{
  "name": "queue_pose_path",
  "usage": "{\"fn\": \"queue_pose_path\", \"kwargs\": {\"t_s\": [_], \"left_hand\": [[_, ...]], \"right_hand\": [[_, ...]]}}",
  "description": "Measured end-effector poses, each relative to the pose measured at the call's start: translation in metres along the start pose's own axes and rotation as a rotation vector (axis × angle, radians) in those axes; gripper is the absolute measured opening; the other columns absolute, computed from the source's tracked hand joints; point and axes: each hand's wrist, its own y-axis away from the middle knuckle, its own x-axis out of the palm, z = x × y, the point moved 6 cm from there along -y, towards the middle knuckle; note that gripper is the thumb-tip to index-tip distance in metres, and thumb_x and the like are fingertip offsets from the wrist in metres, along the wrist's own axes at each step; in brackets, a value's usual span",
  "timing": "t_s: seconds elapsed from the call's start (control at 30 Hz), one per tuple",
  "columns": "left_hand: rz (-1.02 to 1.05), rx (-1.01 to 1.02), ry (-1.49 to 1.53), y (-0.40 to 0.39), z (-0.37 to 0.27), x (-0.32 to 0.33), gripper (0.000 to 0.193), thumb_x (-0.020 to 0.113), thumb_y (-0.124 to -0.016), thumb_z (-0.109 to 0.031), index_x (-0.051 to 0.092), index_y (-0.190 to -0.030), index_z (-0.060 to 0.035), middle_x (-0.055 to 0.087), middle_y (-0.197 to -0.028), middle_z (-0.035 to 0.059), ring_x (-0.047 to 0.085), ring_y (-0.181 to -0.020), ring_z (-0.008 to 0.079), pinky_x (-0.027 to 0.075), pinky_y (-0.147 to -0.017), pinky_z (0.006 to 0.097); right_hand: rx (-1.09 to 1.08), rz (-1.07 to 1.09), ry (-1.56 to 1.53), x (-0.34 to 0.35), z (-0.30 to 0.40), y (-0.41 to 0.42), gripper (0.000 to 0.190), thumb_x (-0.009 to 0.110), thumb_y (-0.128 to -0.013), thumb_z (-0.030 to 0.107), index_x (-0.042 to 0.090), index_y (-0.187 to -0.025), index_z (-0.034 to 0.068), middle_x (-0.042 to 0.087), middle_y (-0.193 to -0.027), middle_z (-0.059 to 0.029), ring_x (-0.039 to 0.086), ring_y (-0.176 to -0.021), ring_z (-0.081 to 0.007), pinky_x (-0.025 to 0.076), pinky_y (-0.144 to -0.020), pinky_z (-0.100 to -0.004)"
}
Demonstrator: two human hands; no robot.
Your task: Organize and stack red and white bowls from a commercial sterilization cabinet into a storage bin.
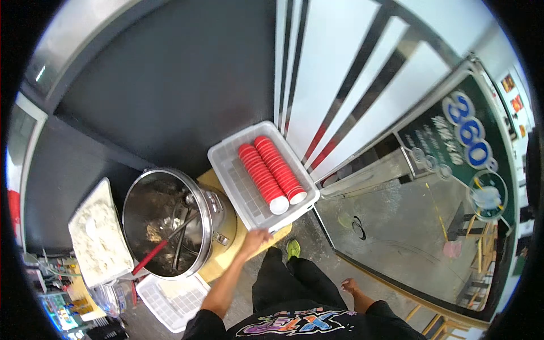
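My left hand (257, 240) is at the near edge of a translucent plastic bin (229, 170); the fingers seem to touch its rim, but their grip is unclear. Two long stacks of red paper cups (264, 178) lie side by side in the bin, which sits on a yellowish wooden surface (216, 263). My right hand (350, 285) hangs low beside my body, its fingers loosely curled, away from the bin. Left of the bin stands a large stainless steel pot (204, 250) with a red-handled utensil (155, 255) and dark tongs-like tools inside.
A tray of white, lumpy material (100, 238) lies left of the pot. A white plastic crate (170, 301) sits below it. Dark wall panels rise behind; a glass door (382, 225) with a metal frame stands at the right. Wooden stools show beyond the glass.
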Motion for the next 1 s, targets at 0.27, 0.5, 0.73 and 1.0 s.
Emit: {"fn": "queue_pose_path", "kwargs": {"t_s": [0.27,0.5,0.73,1.0], "left_hand": [[0.131,-0.447,-1.359,0.219,0.278,-0.016,0.029,0.056,-0.094,-0.026,0.071,-0.111,-0.0078,0.071,-0.112,0.0194,0.069,-0.099,0.0377,0.054,-0.082,0.0526],[-0.231,-0.424,-1.292,0.308,0.254,-0.010,0.024,0.068,-0.080,-0.030,0.072,-0.079,-0.0059,0.072,-0.083,0.0175,0.071,-0.084,0.0330,0.054,-0.071,0.0498],[-0.626,0.313,-0.649,0.266,0.210,0.011,0.021,0.052,-0.082,0.001,0.069,-0.069,0.0022,0.067,-0.064,0.0127,0.066,-0.055,0.0224,0.051,-0.048,0.0338],[-0.388,0.036,-0.205,0.202,0.138,0.036,0.028,0.041,-0.072,0.008,0.057,-0.055,-0.0065,0.049,-0.053,-0.0017,0.044,-0.049,0.0100,0.032,-0.046,0.0282]], "right_hand": [[-0.015,-0.277,-0.675,-0.145,0.229,-0.063,0.023,0.056,-0.097,0.015,0.070,-0.106,-0.001,0.074,-0.091,-0.0098,0.071,-0.084,-0.0179,0.056,-0.076,-0.0325],[-0.240,-0.161,-0.872,-0.163,0.224,-0.049,0.019,0.064,-0.093,0.008,0.069,-0.111,0.002,0.073,-0.098,-0.0086,0.069,-0.088,-0.0161,0.055,-0.081,-0.0302],[0.150,-0.391,-1.014,-0.097,0.107,-0.020,0.015,0.064,-0.087,0.011,0.073,-0.095,0.002,0.074,-0.084,-0.0093,0.069,-0.072,-0.0177,0.056,-0.068,-0.0316],[0.364,-0.479,-1.262,0.035,0.062,0.100,0.018,0.066,-0.087,0.017,0.074,-0.097,0.004,0.075,-0.088,-0.0085,0.068,-0.072,-0.0172,0.055,-0.070,-0.0327]]}}
